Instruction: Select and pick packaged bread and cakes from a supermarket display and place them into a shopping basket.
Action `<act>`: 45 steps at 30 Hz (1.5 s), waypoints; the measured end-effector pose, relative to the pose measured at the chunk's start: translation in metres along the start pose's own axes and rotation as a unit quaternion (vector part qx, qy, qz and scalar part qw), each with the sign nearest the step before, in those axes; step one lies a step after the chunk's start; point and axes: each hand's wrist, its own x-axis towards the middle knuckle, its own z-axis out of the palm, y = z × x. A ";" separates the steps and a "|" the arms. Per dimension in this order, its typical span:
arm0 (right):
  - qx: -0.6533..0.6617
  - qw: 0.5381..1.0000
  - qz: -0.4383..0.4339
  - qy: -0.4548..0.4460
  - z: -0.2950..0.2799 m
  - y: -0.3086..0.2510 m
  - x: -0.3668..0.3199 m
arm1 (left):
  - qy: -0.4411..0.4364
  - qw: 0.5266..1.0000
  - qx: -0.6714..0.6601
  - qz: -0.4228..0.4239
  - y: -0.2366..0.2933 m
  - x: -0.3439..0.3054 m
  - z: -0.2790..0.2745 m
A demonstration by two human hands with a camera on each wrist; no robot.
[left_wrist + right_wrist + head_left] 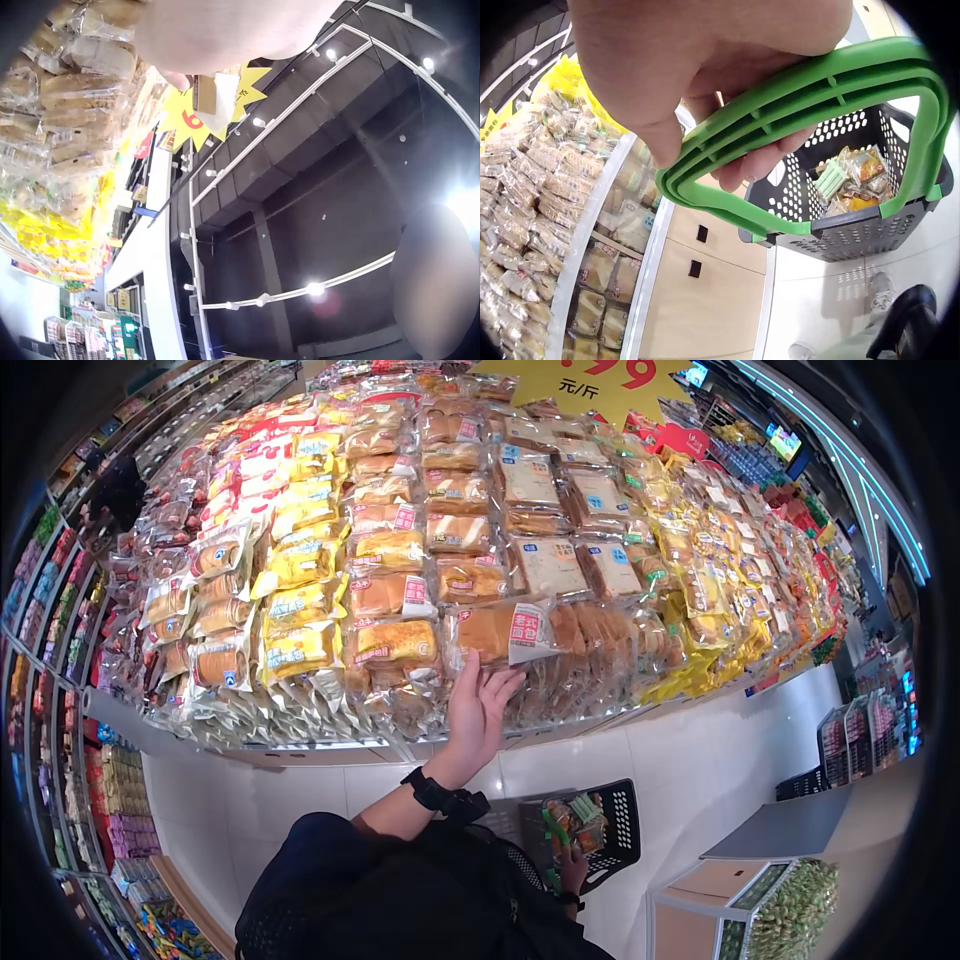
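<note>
In the head view my left hand (478, 710) holds a packaged bread loaf (505, 632) with a red-and-white label at the front edge of the bread display, thumb against its clear wrap. From the left wrist view, the palm (232, 26) fills the top and part of the bread package (216, 101) shows beyond a fingertip. My right hand (720, 67) has its fingers curled round the green handle (780, 112) of a dark shopping basket (840, 232), low at my side. Inside the basket lie several packaged goods (855, 180).
The sloped display (380, 490) carries rows of bagged bread, with yellow packs (705, 595) to the right. A yellow price sign (590, 390) hangs over the back. Shelves (60, 690) line the left, and a produce stand (790, 905) is at lower right.
</note>
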 end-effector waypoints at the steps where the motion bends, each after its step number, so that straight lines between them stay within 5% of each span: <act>1: 0.006 1.000 0.016 -0.004 0.003 -0.009 -0.004 | 0.000 1.000 -0.003 -0.004 0.005 0.003 -0.001; 15: 0.036 0.999 0.013 -0.006 0.026 -0.026 -0.014 | -0.005 0.998 0.017 -0.063 0.026 -0.005 -0.002; 17: 0.054 0.998 0.013 0.006 0.022 -0.028 -0.019 | -0.166 0.973 0.117 -0.112 0.030 -0.014 -0.002; 20: 0.015 1.000 -0.015 0.015 0.021 -0.018 -0.018 | -0.249 0.939 0.235 -0.044 0.033 0.003 0.010; 27: 0.035 0.999 0.010 0.017 0.016 -0.007 -0.014 | -0.158 0.931 0.329 0.018 0.014 0.049 -0.002; 30: 0.051 0.992 -0.027 0.108 0.021 -0.005 -0.013 | -0.102 0.925 0.367 0.013 0.015 0.043 0.004; 32: -0.073 0.990 0.004 0.121 0.018 -0.006 -0.011 | -0.093 0.928 0.361 0.010 0.013 0.040 0.011; 39: -0.106 0.984 0.049 0.137 -0.015 -0.030 -0.013 | -0.049 0.887 0.450 0.097 -0.009 0.022 0.022; 41: -0.116 0.982 0.053 0.136 -0.022 -0.022 -0.010 | -0.118 0.596 0.720 0.336 -0.016 0.012 0.022; 42: -0.109 0.985 0.043 0.127 -0.031 -0.025 -0.008 | -0.148 0.492 0.757 0.404 -0.017 0.009 0.028; 43: -0.101 0.987 0.033 0.118 -0.038 -0.028 -0.004 | -0.153 0.488 0.759 0.403 -0.019 0.008 0.034; 45: -0.123 0.985 0.034 0.114 -0.047 -0.021 0.002 | -0.167 0.296 0.810 0.479 -0.022 0.007 0.048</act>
